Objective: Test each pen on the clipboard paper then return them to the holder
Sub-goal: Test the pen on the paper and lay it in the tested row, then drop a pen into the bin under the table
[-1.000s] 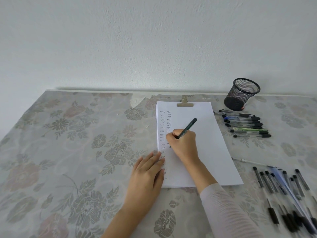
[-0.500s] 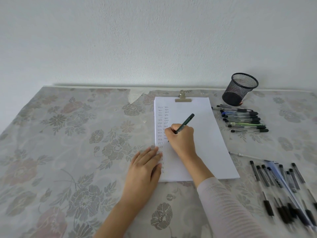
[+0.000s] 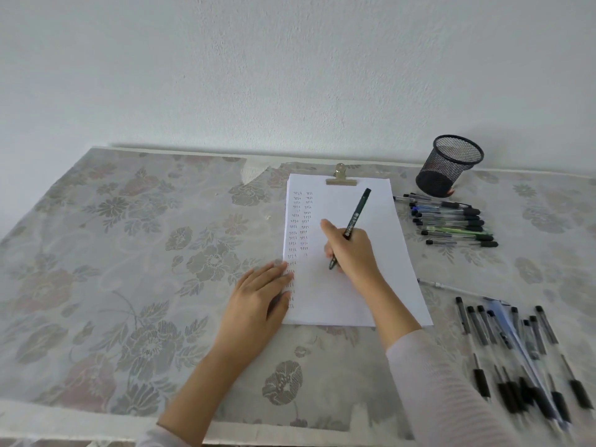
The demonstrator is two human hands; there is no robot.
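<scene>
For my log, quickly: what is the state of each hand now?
Left hand: open, resting flat on the edge of the paper.
Right hand: closed, holding the dark green pen.

Left hand [image 3: 254, 304] lies flat, fingers straight; right hand [image 3: 353, 253] grips a pen [image 3: 356, 214].

Right hand [image 3: 353, 253] shifted right — pen [image 3: 354, 217] off written columns.
</scene>
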